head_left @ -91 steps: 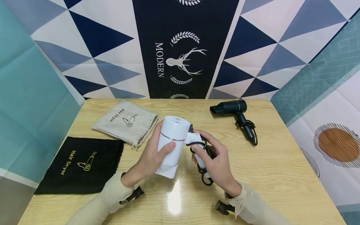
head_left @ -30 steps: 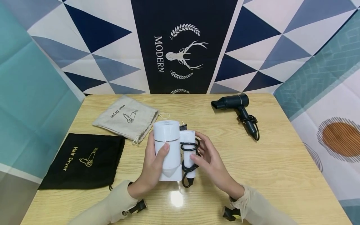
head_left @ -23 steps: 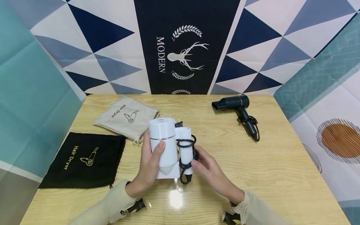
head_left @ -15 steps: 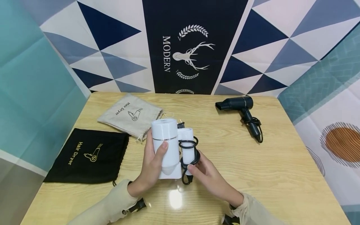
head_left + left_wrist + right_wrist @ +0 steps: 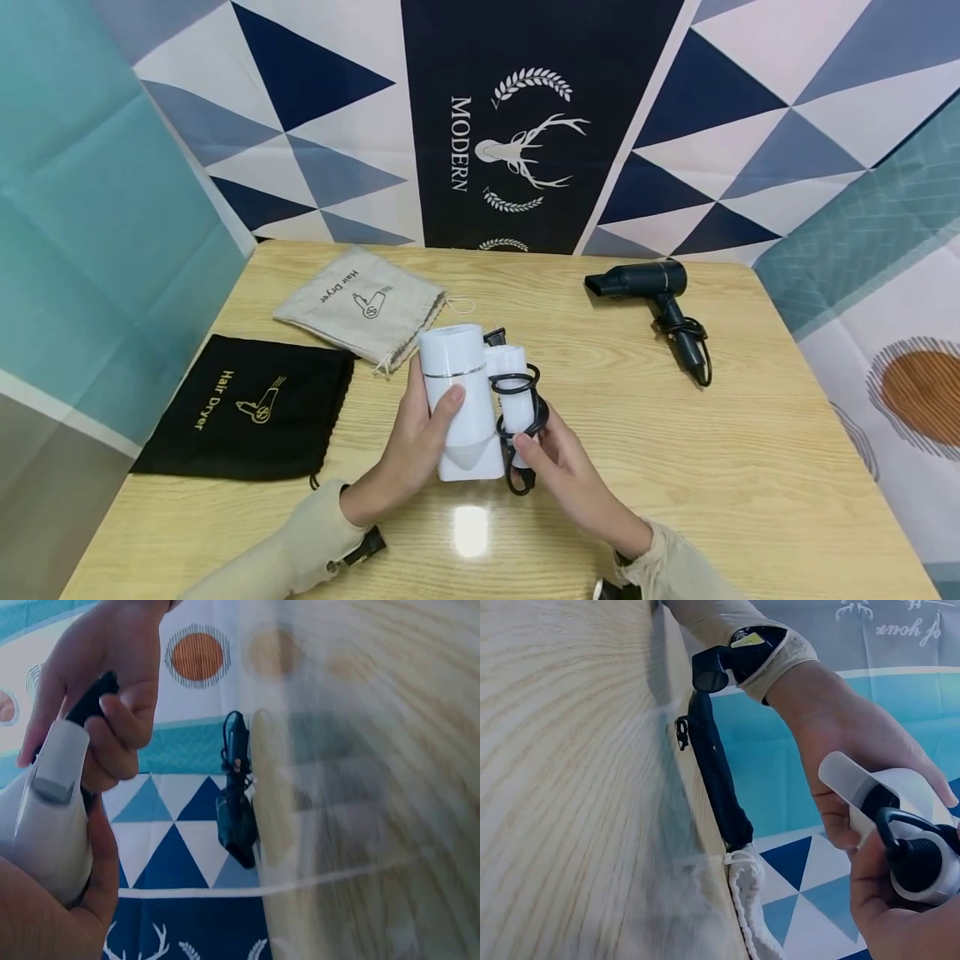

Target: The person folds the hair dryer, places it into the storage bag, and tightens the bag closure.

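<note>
A white hair dryer point(image 5: 459, 358) with a silver ring is held above the table, nozzle towards me. My left hand point(image 5: 408, 446) grips its barrel from the left, thumb across the front. The handle point(image 5: 517, 408) lies folded alongside the barrel, with the black cord point(image 5: 513, 382) wound round it and the plug point(image 5: 495, 337) poking out behind. My right hand point(image 5: 573, 479) holds the lower handle and cord between thumb and fingers. In the right wrist view, the cord's exit point(image 5: 916, 864) at the handle's end and the flat nozzle point(image 5: 844, 776) show close up.
A grey drawstring bag point(image 5: 360, 304) printed "Hair Dryer" lies at the back left of the wooden table point(image 5: 637, 517). In front of it lies a similar black bag point(image 5: 247, 408). A black hair dryer point(image 5: 641, 281) with its cord wrapped lies at the back right.
The white hair dryer's handle, angled outward three seconds ago, has swung in beside the barrel. My right hand has slid down the handle and now holds its lower end. The bags stay put.
</note>
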### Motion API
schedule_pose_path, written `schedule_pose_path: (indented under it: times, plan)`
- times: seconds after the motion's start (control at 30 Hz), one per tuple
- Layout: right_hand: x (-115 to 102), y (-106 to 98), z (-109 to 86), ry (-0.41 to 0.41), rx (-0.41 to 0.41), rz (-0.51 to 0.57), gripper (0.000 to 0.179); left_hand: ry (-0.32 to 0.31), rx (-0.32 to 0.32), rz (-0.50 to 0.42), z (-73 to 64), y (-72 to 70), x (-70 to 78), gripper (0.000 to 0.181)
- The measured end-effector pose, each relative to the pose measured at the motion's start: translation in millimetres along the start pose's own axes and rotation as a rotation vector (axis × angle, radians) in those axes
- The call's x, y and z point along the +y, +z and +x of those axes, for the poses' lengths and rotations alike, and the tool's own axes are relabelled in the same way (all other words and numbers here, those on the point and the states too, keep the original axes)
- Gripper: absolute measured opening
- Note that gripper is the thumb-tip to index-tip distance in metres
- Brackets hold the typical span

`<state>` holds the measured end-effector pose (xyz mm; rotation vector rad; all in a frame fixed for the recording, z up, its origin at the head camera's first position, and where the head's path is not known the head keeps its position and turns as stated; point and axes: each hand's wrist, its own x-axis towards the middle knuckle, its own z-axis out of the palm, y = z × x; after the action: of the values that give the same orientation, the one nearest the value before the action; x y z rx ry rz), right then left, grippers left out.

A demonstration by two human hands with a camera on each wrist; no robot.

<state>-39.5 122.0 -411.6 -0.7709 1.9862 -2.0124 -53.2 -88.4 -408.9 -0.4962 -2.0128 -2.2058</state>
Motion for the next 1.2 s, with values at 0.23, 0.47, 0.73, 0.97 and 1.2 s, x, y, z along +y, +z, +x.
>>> schedule_pose_path:
  times: [0.23,0.47,0.73,0.97,1.2]
  plan:
    - [-2,-3,-1.4,-0.072,0.095,-0.148,0.039,-0.131,-0.081,0.124,0.7,-12.2,0.7,0.044]
    - [0,-10,-3.5,-0.060,0.113,-0.212,0.040,-0.283,-0.227,0.306,-1.5,-32.8,3.9,0.039]
    - [0,-12,-4.2,-0.021,0.105,-0.182,0.037,-0.196,-0.290,0.506,-2.5,-50.2,3.6,0.031]
    - [2,-8,0.1,-0.014,0.124,-0.184,0.031,-0.138,-0.245,0.592,-5.8,-59.2,3.4,0.027]
    - [7,-7,4.2,0.010,0.106,-0.159,0.034,-0.112,-0.173,0.672,-12.8,-70.0,1.7,0.032]
